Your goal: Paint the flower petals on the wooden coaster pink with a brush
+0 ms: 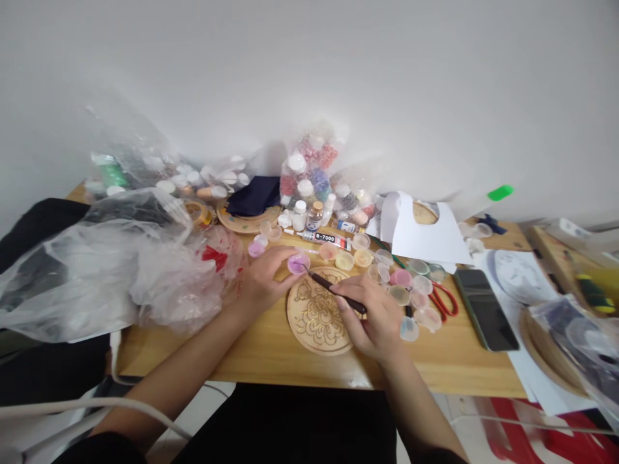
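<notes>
My left hand (265,277) grips a small clear plastic cup (298,263) of purple material between thumb and fingers. My right hand (370,316) is closed around a slim tool with a dark handle (338,291). Its thin metal tip reaches into the purple material; the exact shape of the tip is too small to make out. Below both hands lies a round wooden board (316,316) with a flower pattern outlined in gold. The right hand covers part of the board's right edge. Another cup of purple (256,248) stands just left of the held one.
Several small cups of coloured material (362,258) spread to the right, beside red-handled scissors (443,301) and a phone (486,309). Behind them lie a B-7000 glue tube (326,240) and small bottles (315,216). Crumpled plastic bags (164,270) crowd the left side.
</notes>
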`<state>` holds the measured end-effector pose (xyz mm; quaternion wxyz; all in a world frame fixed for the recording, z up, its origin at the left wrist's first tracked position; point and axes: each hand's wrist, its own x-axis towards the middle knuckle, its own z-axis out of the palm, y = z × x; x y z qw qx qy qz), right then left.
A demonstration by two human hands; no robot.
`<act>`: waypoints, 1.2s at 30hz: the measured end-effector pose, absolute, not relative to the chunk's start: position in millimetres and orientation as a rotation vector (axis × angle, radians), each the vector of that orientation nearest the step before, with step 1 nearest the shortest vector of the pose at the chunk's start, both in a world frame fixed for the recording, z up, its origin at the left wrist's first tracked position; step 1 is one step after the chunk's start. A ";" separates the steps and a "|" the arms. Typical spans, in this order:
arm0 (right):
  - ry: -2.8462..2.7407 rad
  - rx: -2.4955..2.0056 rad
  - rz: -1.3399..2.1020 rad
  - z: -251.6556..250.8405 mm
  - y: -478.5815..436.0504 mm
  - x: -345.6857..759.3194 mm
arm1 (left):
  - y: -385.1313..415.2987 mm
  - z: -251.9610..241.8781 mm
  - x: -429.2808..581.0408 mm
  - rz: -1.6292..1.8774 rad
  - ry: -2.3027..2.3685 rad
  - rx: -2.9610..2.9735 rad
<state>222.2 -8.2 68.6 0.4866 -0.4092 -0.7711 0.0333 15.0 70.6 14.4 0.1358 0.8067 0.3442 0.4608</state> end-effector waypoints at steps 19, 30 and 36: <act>-1.863 -0.997 0.122 68.2 -5.9 224.0 | 72.8 10.2 17.4 1.361 0.956 2.380; -1.866 -1.010 0.097 70.1 -5.2 223.8 | 74.2 7.6 18.1 1.364 0.930 2.377; -1.881 -1.004 0.125 70.3 -5.2 224.0 | 76.0 7.6 18.2 1.395 0.912 2.393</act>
